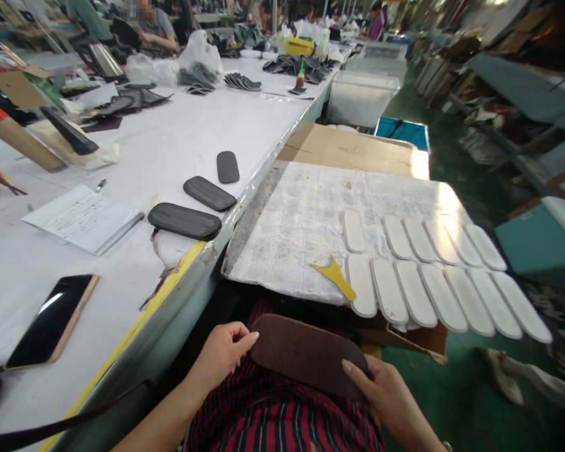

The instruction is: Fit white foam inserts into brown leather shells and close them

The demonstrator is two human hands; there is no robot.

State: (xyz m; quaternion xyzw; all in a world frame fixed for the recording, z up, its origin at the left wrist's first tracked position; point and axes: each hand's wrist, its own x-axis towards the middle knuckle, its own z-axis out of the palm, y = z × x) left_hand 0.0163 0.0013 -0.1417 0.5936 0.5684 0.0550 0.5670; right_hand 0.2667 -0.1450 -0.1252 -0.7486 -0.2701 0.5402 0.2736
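Note:
A dark brown rounded leather-like piece (pixel 306 355) lies across my lap, long side sideways and tilted down to the right. At its left end my left hand (pixel 223 351) is closed, thumb and forefinger pinched at the edge. My right hand (pixel 379 383) grips the other end, thumb on top and fingers hidden beneath. Just beyond, on a white-covered board (pixel 301 213), rests a yellow notched spreader (pixel 336 277). Two rows of pale rounded pieces (pixel 388 292) lie on that board to the right of the spreader.
Dark rounded pieces (pixel 184 221) lie near the edge of the white table (pixel 169 144) on my left. A phone (pixel 51 320) and a notebook (pixel 80 216) are there too. Plastic bins (pixel 362 94) stand farther back. A person (pixel 155 31) sits across the table.

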